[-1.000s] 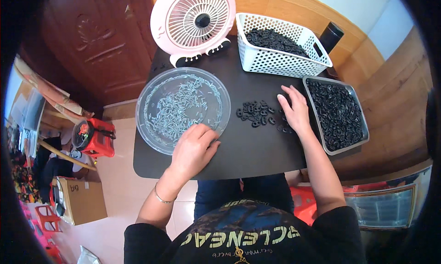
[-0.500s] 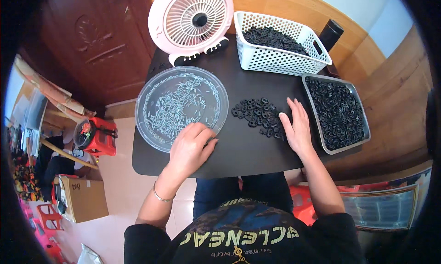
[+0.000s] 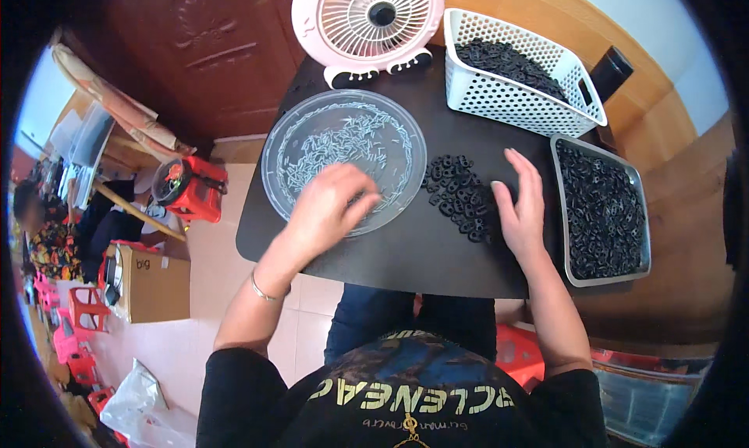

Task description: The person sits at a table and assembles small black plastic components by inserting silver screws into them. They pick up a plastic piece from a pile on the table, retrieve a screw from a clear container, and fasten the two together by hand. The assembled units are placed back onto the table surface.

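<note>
A round, clear plastic tub (image 3: 275, 184) on the dark table holds many small pale-blue pins (image 3: 337, 145). Over its near part is my left hand (image 3: 328, 210), fingers curled and thumb close to the index finger; whatever is between the tips cannot be made out. A loose pile of small black oval pieces with holes (image 3: 462, 197) lies to the right of the tub. At the pile's right side rests my right hand (image 3: 523, 210), its fingers stretched and thumb apart, holding nothing.
A metal tray (image 3: 563, 214) full of black pieces stands at the right edge. Behind it are a white perforated basket (image 3: 515, 109) of black parts and a dark cylinder (image 3: 611, 72). A pink fan (image 3: 374, 50) stands at the back. A person (image 3: 55, 237) is at far left.
My left hand has moved from the tub's near right rim to farther over the pins. My right hand stays beside the black pile. The whole view has shifted, with table things now farther right.
</note>
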The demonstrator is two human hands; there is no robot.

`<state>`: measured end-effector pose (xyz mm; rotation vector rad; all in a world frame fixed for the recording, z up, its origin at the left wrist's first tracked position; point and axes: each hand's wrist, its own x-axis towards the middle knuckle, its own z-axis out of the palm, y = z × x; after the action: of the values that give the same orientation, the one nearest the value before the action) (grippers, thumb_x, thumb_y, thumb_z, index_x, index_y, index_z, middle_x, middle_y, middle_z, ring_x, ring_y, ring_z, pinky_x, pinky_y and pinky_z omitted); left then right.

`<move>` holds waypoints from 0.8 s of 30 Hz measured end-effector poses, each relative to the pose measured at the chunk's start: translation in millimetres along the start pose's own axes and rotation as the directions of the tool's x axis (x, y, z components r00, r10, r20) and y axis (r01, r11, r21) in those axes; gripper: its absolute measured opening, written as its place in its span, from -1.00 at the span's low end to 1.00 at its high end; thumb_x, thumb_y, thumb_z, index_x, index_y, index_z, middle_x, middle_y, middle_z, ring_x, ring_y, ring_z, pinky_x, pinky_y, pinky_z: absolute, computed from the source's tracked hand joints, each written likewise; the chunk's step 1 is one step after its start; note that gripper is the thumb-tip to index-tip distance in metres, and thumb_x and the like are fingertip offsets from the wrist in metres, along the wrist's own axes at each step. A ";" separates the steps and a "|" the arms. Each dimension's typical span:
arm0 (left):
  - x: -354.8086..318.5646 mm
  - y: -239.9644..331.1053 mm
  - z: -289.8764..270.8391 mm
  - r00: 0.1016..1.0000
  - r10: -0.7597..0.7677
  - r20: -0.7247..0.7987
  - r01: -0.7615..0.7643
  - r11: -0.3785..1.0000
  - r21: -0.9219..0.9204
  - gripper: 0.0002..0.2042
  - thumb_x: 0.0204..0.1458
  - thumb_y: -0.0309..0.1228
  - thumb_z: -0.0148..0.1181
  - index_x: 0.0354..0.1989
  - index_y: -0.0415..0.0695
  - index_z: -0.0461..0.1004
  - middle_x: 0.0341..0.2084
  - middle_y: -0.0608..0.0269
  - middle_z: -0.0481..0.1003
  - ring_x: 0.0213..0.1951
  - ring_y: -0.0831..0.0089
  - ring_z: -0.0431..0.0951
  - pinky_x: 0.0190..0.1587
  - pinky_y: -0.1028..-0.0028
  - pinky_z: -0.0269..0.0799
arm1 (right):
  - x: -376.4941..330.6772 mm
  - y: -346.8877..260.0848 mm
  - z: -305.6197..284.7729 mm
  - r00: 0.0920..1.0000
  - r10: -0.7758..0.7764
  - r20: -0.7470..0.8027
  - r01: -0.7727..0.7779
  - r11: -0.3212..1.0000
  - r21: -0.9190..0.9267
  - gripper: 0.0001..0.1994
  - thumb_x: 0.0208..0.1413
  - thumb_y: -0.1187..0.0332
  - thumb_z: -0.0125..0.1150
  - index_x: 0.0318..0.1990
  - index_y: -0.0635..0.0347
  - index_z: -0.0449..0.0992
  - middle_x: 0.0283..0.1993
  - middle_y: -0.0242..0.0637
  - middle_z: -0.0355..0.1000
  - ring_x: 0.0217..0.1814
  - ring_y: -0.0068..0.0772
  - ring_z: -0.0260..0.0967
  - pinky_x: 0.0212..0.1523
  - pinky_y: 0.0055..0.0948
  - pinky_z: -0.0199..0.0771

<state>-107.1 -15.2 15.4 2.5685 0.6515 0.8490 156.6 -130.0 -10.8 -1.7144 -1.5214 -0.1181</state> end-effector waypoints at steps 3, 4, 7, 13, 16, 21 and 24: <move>16.3 -16.8 -3.4 1.000 -0.004 0.029 -0.001 0.980 0.198 -0.90 -0.25 -0.52 0.17 -0.49 -0.19 0.43 -0.52 0.14 0.42 -0.37 0.17 0.42 -0.27 0.30 0.32 | -6.9 3.0 -3.0 0.999 -0.024 -0.040 0.025 0.999 0.021 -0.61 -0.06 0.45 0.11 -0.01 0.24 0.27 0.02 -0.11 0.21 0.09 -0.15 0.13 0.10 -0.30 0.10; 22.1 -18.7 -3.9 0.999 -0.007 0.040 -0.003 0.967 0.254 -0.89 -0.26 -0.53 0.17 -0.49 -0.19 0.44 -0.52 0.14 0.42 -0.36 0.17 0.42 -0.26 0.30 0.33 | -7.3 2.3 -3.9 0.999 -0.025 -0.040 0.026 0.999 0.038 -0.61 -0.07 0.45 0.11 -0.02 0.24 0.28 0.01 -0.13 0.22 0.08 -0.16 0.14 0.09 -0.31 0.11; 30.1 -16.4 -3.1 0.993 -0.042 0.108 -0.002 0.928 0.371 -0.88 -0.27 -0.52 0.16 -0.48 -0.18 0.47 -0.52 0.15 0.41 -0.36 0.18 0.43 -0.25 0.30 0.34 | -7.2 0.7 -2.0 0.998 -0.043 -0.037 0.046 0.995 0.091 -0.62 -0.08 0.46 0.12 -0.04 0.23 0.29 -0.01 -0.14 0.23 0.06 -0.17 0.15 0.07 -0.31 0.12; 38.3 -14.1 7.2 0.981 -0.107 0.162 0.023 0.893 0.450 -0.91 -0.27 -0.50 0.15 -0.52 -0.18 0.50 -0.51 0.17 0.42 -0.37 0.20 0.44 -0.28 0.32 0.36 | -5.1 4.3 -3.6 1.000 0.007 -0.027 -0.003 0.987 0.160 -0.63 -0.09 0.46 0.13 -0.06 0.23 0.30 -0.04 -0.13 0.25 0.04 -0.17 0.17 0.05 -0.31 0.14; 39.1 -14.7 12.7 0.982 -0.097 0.162 0.009 0.880 0.476 -0.91 -0.26 -0.50 0.14 -0.52 -0.18 0.51 -0.51 0.17 0.42 -0.38 0.21 0.44 -0.30 0.32 0.37 | -5.9 4.6 -4.8 0.999 0.020 -0.042 -0.013 0.984 0.176 -0.63 -0.09 0.45 0.14 -0.06 0.23 0.31 -0.05 -0.12 0.26 0.03 -0.16 0.18 0.04 -0.31 0.15; 37.6 -5.9 14.1 0.978 -0.136 0.158 0.059 0.907 0.416 -0.90 -0.24 -0.51 0.12 -0.50 -0.17 0.52 -0.50 0.18 0.42 -0.38 0.21 0.46 -0.32 0.33 0.39 | -6.2 6.1 -5.5 0.998 0.028 -0.061 -0.016 0.983 0.182 -0.64 -0.09 0.45 0.14 -0.07 0.22 0.31 -0.06 -0.12 0.26 0.01 -0.15 0.19 0.03 -0.31 0.16; 36.7 -5.2 15.2 0.978 -0.143 0.154 0.070 0.913 0.402 -0.90 -0.24 -0.52 0.13 -0.49 -0.17 0.52 -0.49 0.19 0.42 -0.38 0.21 0.46 -0.31 0.33 0.39 | -6.2 6.0 -5.7 0.998 0.030 -0.064 -0.018 0.983 0.184 -0.63 -0.10 0.45 0.15 -0.07 0.22 0.31 -0.07 -0.12 0.26 0.01 -0.15 0.19 0.02 -0.31 0.17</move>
<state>-73.0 5.6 18.4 2.8852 0.9829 0.4761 162.6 -138.0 -13.5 -1.5675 -1.4173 -0.0212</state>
